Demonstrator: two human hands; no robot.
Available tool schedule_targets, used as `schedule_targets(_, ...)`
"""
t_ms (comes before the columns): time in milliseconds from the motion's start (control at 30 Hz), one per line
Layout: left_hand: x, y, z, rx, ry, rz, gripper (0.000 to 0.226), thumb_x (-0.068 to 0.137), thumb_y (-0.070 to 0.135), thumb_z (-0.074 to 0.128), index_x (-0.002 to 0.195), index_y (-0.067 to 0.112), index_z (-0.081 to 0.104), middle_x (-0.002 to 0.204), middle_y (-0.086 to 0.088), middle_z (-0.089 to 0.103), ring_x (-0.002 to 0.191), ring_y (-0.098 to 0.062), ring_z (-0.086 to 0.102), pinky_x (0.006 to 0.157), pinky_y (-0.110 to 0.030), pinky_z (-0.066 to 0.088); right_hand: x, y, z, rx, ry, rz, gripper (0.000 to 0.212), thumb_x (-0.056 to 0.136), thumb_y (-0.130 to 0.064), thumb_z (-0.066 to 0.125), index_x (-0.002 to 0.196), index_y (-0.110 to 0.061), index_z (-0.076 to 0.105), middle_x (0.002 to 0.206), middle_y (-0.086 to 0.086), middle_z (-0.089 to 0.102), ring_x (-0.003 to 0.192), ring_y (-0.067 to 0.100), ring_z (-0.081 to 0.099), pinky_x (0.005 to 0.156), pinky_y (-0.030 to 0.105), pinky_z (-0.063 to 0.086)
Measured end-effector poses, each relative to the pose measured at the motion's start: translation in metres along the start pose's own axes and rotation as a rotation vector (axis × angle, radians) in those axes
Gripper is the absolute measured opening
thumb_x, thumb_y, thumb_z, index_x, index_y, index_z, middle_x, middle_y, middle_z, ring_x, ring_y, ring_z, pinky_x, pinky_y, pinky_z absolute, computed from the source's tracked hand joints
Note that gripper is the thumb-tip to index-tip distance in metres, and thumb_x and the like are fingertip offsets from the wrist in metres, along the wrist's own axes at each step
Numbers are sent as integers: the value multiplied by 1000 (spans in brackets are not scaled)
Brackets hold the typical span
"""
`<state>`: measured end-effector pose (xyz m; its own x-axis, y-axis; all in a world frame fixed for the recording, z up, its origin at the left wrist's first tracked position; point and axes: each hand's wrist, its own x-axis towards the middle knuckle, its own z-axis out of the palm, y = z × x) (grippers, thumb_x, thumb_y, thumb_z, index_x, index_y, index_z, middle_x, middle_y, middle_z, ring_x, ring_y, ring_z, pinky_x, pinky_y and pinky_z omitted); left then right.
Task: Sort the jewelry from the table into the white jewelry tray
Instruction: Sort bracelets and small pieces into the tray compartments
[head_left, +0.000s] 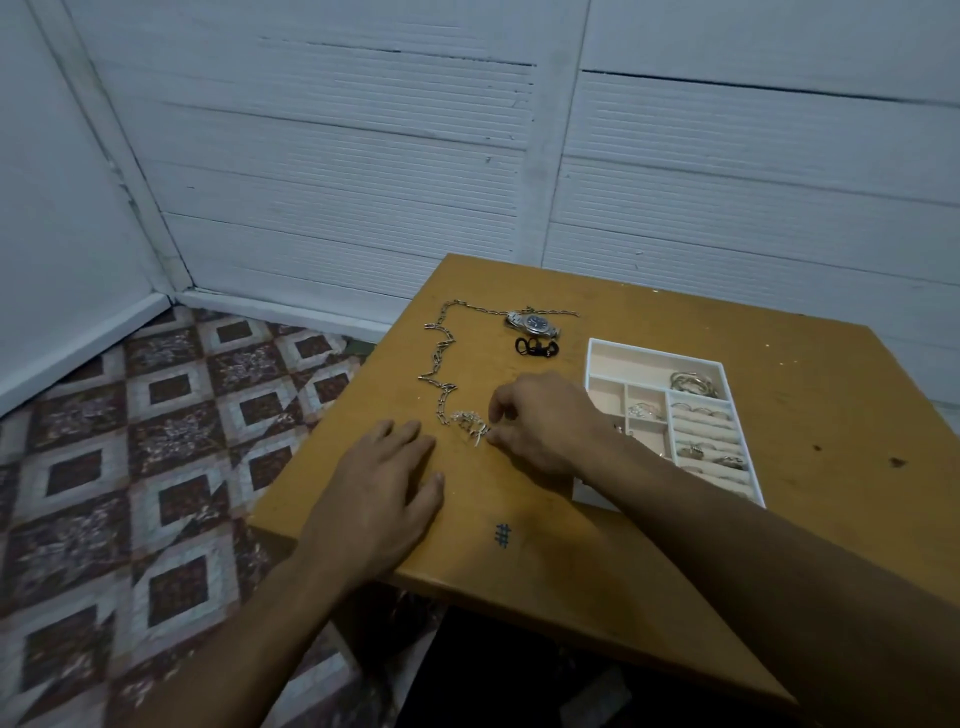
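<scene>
A long silver chain snakes over the left part of the wooden table, ending in a small silver tangle. My right hand pinches at that tangle with thumb and fingertips. My left hand lies flat on the table just left of it, fingers apart, holding nothing. A silver wristwatch with a dark dial and a small black piece lie farther back. The white jewelry tray stands to the right, with bangles, rings and small pieces in its compartments; my right wrist hides its near left corner.
The table's left edge drops to a patterned tile floor. White plank walls close the corner behind. A blue hash mark is drawn near the table's front edge.
</scene>
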<state>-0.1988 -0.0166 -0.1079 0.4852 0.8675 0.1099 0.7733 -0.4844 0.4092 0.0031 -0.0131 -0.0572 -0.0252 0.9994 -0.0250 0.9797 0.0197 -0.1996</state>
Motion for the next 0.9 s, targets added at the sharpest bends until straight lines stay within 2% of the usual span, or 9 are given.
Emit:
schedule_targets(167, -1, 1, 1, 12, 8, 9, 70, 87, 60, 24, 146, 24, 39, 156, 6, 28, 146, -15, 15, 118, -34, 15, 2, -3, 1, 42, -39, -10, 6, 89, -32, 61, 87, -27, 60, 100, -2, 62, 98, 19, 53, 88, 41, 48)
schedule_targets(333, -2, 2, 0, 24, 2, 3, 55, 97, 49, 38, 147, 24, 35, 158, 6, 24, 147, -14, 11, 119, -34, 12, -1, -2, -2, 132, -27, -25, 5, 86, -26, 60, 84, -24, 55, 91, -2, 60, 89, 19, 53, 82, 39, 47)
schedule_targets(467, -1, 4, -1, 19, 0, -10, 55, 97, 48, 38, 147, 25, 35, 157, 7, 24, 147, -14, 11, 120, -35, 12, -6, 2, -11, 267, -40, -14, 5, 86, -22, 61, 84, -22, 56, 93, 0, 63, 88, 20, 57, 77, 37, 50)
schedule_targets(667, 0, 4, -4, 18, -23, -26, 54, 97, 48, 39, 146, 27, 35, 157, 8, 24, 147, -13, 11, 120, -36, 12, -15, 7, -22, 308, -45, -34, 4, 87, -18, 61, 87, -20, 58, 97, 1, 64, 92, 20, 59, 77, 34, 50)
schedule_targets(800, 4, 12, -9, -5, 18, -37, 47, 96, 45, 45, 140, 28, 44, 152, 9, 36, 142, -12, 23, 116, -35, 19, -23, 9, -30, 359, -26, -28, 5, 87, -18, 64, 88, -19, 59, 95, 0, 64, 89, 18, 59, 77, 34, 51)
schedule_targets(900, 10, 29, -12, -92, 114, -7, 39, 95, 39, 49, 132, 26, 53, 138, 9, 51, 128, -8, 40, 104, -25, 29, -32, 12, -37, 417, 7, -30, 5, 87, -18, 64, 89, -18, 58, 92, 2, 64, 84, 18, 59, 72, 31, 49)
